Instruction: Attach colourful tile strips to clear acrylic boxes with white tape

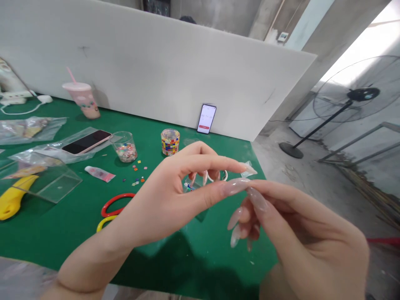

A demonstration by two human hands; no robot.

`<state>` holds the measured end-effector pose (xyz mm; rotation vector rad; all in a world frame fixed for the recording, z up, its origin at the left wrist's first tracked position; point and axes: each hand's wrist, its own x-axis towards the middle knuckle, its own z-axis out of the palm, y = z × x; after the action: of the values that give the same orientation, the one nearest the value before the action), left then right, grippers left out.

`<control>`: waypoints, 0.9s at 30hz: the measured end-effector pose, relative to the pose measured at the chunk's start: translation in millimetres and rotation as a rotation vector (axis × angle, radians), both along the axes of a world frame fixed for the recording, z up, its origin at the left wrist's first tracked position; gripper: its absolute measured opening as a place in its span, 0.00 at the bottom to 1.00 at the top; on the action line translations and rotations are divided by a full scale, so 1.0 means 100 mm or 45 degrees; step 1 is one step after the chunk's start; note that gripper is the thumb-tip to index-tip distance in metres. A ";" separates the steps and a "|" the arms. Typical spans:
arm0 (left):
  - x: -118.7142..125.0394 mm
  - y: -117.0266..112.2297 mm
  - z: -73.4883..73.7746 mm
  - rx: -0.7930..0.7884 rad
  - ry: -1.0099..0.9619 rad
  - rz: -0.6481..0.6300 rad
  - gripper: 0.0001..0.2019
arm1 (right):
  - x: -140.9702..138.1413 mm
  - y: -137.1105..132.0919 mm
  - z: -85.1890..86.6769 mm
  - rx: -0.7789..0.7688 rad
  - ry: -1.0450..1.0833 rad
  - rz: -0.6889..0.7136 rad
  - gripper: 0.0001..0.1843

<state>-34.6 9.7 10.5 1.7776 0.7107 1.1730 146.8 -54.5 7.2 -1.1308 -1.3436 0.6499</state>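
Note:
My left hand (184,187) reaches across the middle of the view, its thumb and index finger stretched to the right and other fingers curled. Its thumb tip meets the pinched thumb and index finger of my right hand (300,229). Whatever lies between these fingertips is too small or hidden to name. Behind my left hand, partly covered, show a white ring-shaped thing (224,176) and a small shiny piece (188,186). A round holder (170,142) covered in coloured mosaic tiles stands just beyond. Scissors (117,202) with red and yellow handles lie partly under my left forearm.
On the green table (78,233) are a clear cup of small pieces (126,152), loose tiles (135,168), a small tube (100,173), a dark phone (86,141), a pink tumbler (81,100) and a yellow-handled tool (14,200). A lit phone (206,118) leans on the white board.

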 end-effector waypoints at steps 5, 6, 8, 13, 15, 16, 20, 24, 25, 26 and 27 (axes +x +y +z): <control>0.00 0.00 0.00 0.027 0.010 0.027 0.09 | 0.03 0.00 0.01 -0.065 -0.011 0.069 0.12; 0.01 0.00 0.00 0.028 0.016 0.026 0.09 | 0.02 0.00 0.01 -0.068 -0.013 0.080 0.12; 0.02 0.01 0.01 0.019 0.031 0.023 0.08 | 0.01 0.00 0.01 -0.055 0.011 0.051 0.11; 0.03 0.02 0.01 -0.003 0.028 -0.010 0.08 | -0.03 0.00 0.00 -0.047 0.041 -0.020 0.11; 0.02 0.02 0.01 -0.008 0.025 -0.011 0.08 | -0.04 0.00 0.01 -0.049 0.040 -0.022 0.10; 0.02 0.02 0.01 -0.013 0.024 -0.014 0.08 | -0.03 0.00 0.01 -0.052 0.039 -0.025 0.10; 0.02 0.01 0.02 -0.063 0.032 -0.054 0.06 | -0.02 0.00 0.03 -0.064 0.011 -0.038 0.08; 0.02 0.01 0.02 -0.084 0.016 -0.069 0.06 | -0.01 -0.01 0.03 -0.064 -0.009 -0.077 0.07; 0.02 0.01 0.01 -0.081 0.018 -0.068 0.06 | -0.01 -0.01 0.03 -0.056 -0.007 -0.083 0.08; 0.02 0.01 0.01 -0.076 0.022 -0.065 0.06 | -0.02 -0.01 0.03 -0.046 -0.005 -0.084 0.08; 0.02 0.02 0.01 -0.069 0.027 -0.062 0.06 | -0.02 -0.01 0.02 -0.036 -0.001 -0.086 0.09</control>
<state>-32.3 11.6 11.3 1.7544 0.7014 1.0942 144.7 -55.5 9.4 -1.1941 -1.2947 0.6214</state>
